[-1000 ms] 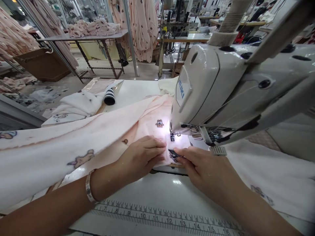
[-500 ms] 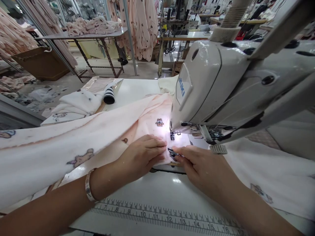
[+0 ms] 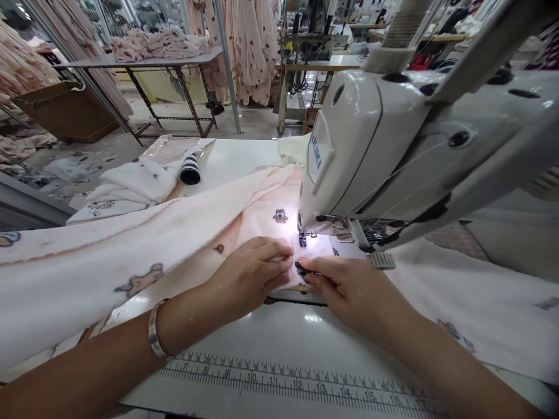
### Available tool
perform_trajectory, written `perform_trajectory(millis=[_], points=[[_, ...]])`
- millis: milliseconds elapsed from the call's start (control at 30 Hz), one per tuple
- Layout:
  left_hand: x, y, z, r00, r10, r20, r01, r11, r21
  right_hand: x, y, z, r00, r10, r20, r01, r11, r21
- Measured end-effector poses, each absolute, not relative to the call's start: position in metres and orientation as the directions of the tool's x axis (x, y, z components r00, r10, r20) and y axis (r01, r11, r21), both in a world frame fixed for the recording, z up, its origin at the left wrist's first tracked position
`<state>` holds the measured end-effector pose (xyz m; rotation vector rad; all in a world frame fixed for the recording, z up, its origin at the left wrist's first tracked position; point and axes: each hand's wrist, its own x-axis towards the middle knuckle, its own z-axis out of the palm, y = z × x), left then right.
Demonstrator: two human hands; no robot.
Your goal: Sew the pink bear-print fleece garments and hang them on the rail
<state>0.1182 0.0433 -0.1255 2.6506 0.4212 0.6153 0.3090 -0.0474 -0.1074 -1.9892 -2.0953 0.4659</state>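
Observation:
Pale pink fleece fabric point(image 3: 262, 198) with small animal prints lies under the needle area of a white sewing machine point(image 3: 349, 134), lit by its lamp. My left hand point(image 3: 248, 273) rests flat on the fabric left of the presser foot point(image 3: 303, 238), fingers stretched out and close together. Just in front of the foot, my right hand point(image 3: 349, 285) is closed on a small dark metal tool, apparently thread snips point(image 3: 301, 269). Their tip points left over the fabric, near my left fingertips. The rest of the tool is hidden by my fingers.
A striped thread cone point(image 3: 190, 170) stands beside folded white printed fabric point(image 3: 126, 189) at the left. A ruler scale point(image 3: 297, 381) runs along the table's front. More printed fabric point(image 3: 480, 314) lies to the right. Behind are a side table point(image 3: 144, 63) and a cardboard box point(image 3: 65, 110).
My right hand has turned slightly and shifted a little left, so less of the snips shows. My left hand stays on the fabric. The whole view has shifted slightly.

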Motion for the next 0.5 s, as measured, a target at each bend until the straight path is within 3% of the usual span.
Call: perform_trajectory(millis=[300, 500], points=[[0.1177, 0.0426, -0.1226, 0.849, 0.351, 0.396, 0.177, -0.893, 0.414, 0.319, -0.0581, -0.1094, -0.087, 0.995, 0.041, 0.943, 0.096, -0.32], [0.1174, 0.0436, -0.1227, 0.845, 0.36, 0.395, 0.168, -0.88, 0.444, 0.3185, -0.0549, -0.1117, -0.079, 0.997, -0.004, 0.945, 0.073, -0.318]])
